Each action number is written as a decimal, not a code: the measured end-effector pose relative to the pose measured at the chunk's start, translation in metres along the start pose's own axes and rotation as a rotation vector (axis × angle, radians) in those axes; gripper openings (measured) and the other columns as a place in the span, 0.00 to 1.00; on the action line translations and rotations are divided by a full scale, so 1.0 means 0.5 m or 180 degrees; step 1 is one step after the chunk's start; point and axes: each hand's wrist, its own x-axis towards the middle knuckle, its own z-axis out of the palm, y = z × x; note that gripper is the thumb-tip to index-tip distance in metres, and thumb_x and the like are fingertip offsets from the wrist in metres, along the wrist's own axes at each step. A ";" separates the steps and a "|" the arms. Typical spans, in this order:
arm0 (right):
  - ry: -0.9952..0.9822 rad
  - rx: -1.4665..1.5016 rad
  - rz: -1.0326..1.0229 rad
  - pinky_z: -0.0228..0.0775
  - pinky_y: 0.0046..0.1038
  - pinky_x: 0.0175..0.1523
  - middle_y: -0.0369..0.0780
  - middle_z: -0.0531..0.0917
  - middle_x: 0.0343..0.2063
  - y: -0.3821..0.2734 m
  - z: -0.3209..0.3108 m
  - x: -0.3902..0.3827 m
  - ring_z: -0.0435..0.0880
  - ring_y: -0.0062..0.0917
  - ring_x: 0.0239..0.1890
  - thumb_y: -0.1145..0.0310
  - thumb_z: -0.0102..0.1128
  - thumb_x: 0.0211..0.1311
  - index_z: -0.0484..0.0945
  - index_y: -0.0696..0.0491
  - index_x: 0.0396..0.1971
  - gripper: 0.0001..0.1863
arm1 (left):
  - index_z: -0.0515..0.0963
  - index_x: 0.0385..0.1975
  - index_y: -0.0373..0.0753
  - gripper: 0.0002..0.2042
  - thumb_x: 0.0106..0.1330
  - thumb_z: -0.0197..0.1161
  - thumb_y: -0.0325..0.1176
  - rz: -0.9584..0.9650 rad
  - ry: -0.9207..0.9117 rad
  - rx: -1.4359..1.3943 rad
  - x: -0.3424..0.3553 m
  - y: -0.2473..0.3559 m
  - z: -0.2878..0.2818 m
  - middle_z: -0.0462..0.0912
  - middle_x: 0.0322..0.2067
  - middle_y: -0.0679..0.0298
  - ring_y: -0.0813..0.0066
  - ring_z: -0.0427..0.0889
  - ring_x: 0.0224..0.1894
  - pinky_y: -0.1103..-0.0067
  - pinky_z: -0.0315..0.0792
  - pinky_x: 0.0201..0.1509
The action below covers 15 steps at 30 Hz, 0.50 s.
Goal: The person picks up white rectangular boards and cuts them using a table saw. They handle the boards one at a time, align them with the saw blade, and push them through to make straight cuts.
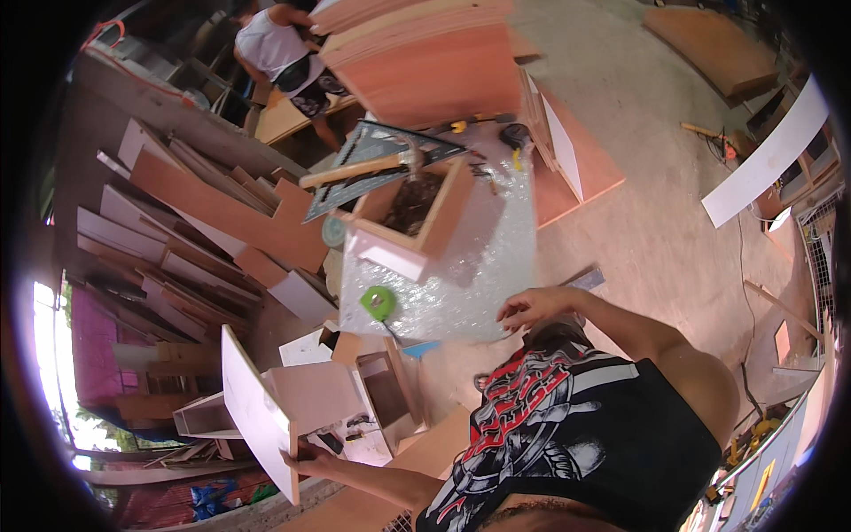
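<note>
My left hand (pixel 306 457) grips the lower edge of a white panel (pixel 257 403), held upright beside an open wooden cabinet piece (pixel 381 390). My right hand (pixel 532 306) is raised near the right edge of a bubble-wrap sheet (pixel 452 301), its loosely bent fingers apart and holding nothing. On that sheet are a green tape measure (pixel 378 301) and a wooden box (pixel 430 222) with dark contents. A metal square (pixel 346 186) and a hammer (pixel 355 171) lie across the box.
Stacked boards (pixel 186 186) lean at the left. A co-worker (pixel 284 62) in a white top works at the upper left beside large wooden panels (pixel 417 71). A long white strip (pixel 762 151), a cable (pixel 747 328) and tools are at the right.
</note>
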 end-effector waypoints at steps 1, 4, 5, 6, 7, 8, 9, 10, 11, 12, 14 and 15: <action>-0.0170 -0.0015 -0.0101 0.73 0.26 0.53 0.39 0.82 0.49 -0.011 -0.040 -0.018 0.81 0.23 0.51 0.53 0.58 0.71 0.70 0.55 0.61 0.27 | 0.76 0.44 0.28 0.18 0.61 0.67 0.35 0.0216 -0.0183 -0.0159 -0.087 -0.003 0.054 0.79 0.44 0.53 0.68 0.80 0.47 0.77 0.77 0.54; -0.0731 -0.0127 -0.0360 0.74 0.26 0.52 0.39 0.83 0.47 -0.036 -0.173 -0.040 0.82 0.23 0.50 0.54 0.58 0.71 0.71 0.56 0.60 0.26 | 0.75 0.46 0.27 0.19 0.62 0.67 0.35 0.0514 0.0092 0.0065 -0.259 0.023 0.105 0.79 0.46 0.53 0.67 0.80 0.48 0.76 0.76 0.57; -0.0858 -0.0205 -0.0373 0.74 0.26 0.52 0.39 0.83 0.46 -0.038 -0.227 -0.042 0.82 0.23 0.49 0.55 0.58 0.70 0.71 0.56 0.60 0.26 | 0.75 0.46 0.27 0.19 0.62 0.67 0.35 0.0582 0.0105 0.0079 -0.315 0.013 0.130 0.79 0.47 0.53 0.67 0.79 0.49 0.76 0.76 0.57; -0.1015 -0.0282 -0.0372 0.74 0.26 0.51 0.39 0.83 0.46 -0.045 -0.260 -0.046 0.82 0.22 0.49 0.55 0.58 0.70 0.71 0.56 0.59 0.25 | 0.75 0.47 0.26 0.19 0.62 0.67 0.35 0.0664 0.0143 0.0111 -0.378 0.015 0.156 0.79 0.47 0.53 0.67 0.79 0.49 0.76 0.75 0.58; -0.0883 -0.0303 -0.0442 0.74 0.25 0.50 0.38 0.84 0.43 -0.051 -0.283 -0.051 0.82 0.21 0.47 0.57 0.59 0.70 0.72 0.56 0.58 0.24 | 0.75 0.47 0.26 0.20 0.62 0.67 0.35 0.0743 0.0185 0.0146 -0.431 0.023 0.176 0.79 0.48 0.53 0.66 0.79 0.50 0.76 0.75 0.58; -0.0841 -0.0251 -0.0455 0.74 0.25 0.50 0.38 0.84 0.43 -0.067 -0.311 -0.059 0.82 0.21 0.47 0.57 0.59 0.70 0.73 0.56 0.57 0.23 | 0.74 0.48 0.26 0.21 0.63 0.66 0.36 0.0731 0.0177 0.0183 -0.477 0.023 0.196 0.78 0.49 0.52 0.66 0.79 0.50 0.75 0.75 0.59; -0.0797 -0.0197 -0.0462 0.74 0.25 0.50 0.38 0.84 0.43 -0.079 -0.334 -0.068 0.82 0.21 0.46 0.57 0.60 0.70 0.73 0.56 0.57 0.23 | 0.73 0.50 0.25 0.22 0.63 0.66 0.36 0.0714 0.0171 0.0223 -0.519 0.024 0.213 0.78 0.50 0.52 0.65 0.79 0.51 0.75 0.75 0.59; -0.0798 -0.0176 -0.0493 0.73 0.25 0.50 0.38 0.84 0.43 -0.097 -0.349 -0.065 0.81 0.20 0.46 0.58 0.60 0.70 0.73 0.56 0.57 0.23 | 0.72 0.51 0.25 0.23 0.63 0.66 0.36 0.0750 0.0186 0.0243 -0.557 0.031 0.220 0.78 0.51 0.51 0.65 0.79 0.51 0.75 0.75 0.59; -0.0921 -0.0327 -0.0619 0.73 0.25 0.52 0.38 0.84 0.44 -0.100 -0.363 -0.051 0.81 0.20 0.47 0.58 0.60 0.70 0.74 0.57 0.56 0.22 | 0.71 0.53 0.25 0.24 0.64 0.65 0.37 0.0662 0.0097 0.0272 -0.586 0.045 0.207 0.77 0.52 0.51 0.64 0.79 0.52 0.74 0.75 0.59; -0.0939 -0.0388 -0.0718 0.72 0.25 0.53 0.38 0.84 0.44 -0.124 -0.372 -0.049 0.81 0.20 0.47 0.58 0.60 0.70 0.74 0.57 0.56 0.22 | 0.70 0.54 0.25 0.25 0.64 0.65 0.37 0.0580 0.0011 0.0238 -0.611 0.049 0.187 0.77 0.52 0.50 0.64 0.79 0.52 0.74 0.75 0.59; -0.1002 -0.0537 -0.0911 0.72 0.25 0.55 0.38 0.84 0.45 -0.163 -0.364 -0.053 0.80 0.19 0.48 0.58 0.59 0.71 0.74 0.58 0.55 0.21 | 0.67 0.57 0.25 0.27 0.64 0.65 0.37 0.0469 -0.0037 0.0018 -0.689 0.032 0.194 0.76 0.54 0.49 0.63 0.79 0.53 0.72 0.76 0.59; -0.1107 -0.0327 -0.0955 0.71 0.26 0.57 0.38 0.83 0.45 -0.171 -0.362 -0.050 0.80 0.20 0.48 0.59 0.58 0.71 0.75 0.58 0.54 0.20 | 0.66 0.58 0.25 0.28 0.64 0.65 0.37 0.0450 -0.0004 -0.0147 -0.757 0.029 0.256 0.76 0.54 0.49 0.62 0.79 0.53 0.71 0.76 0.59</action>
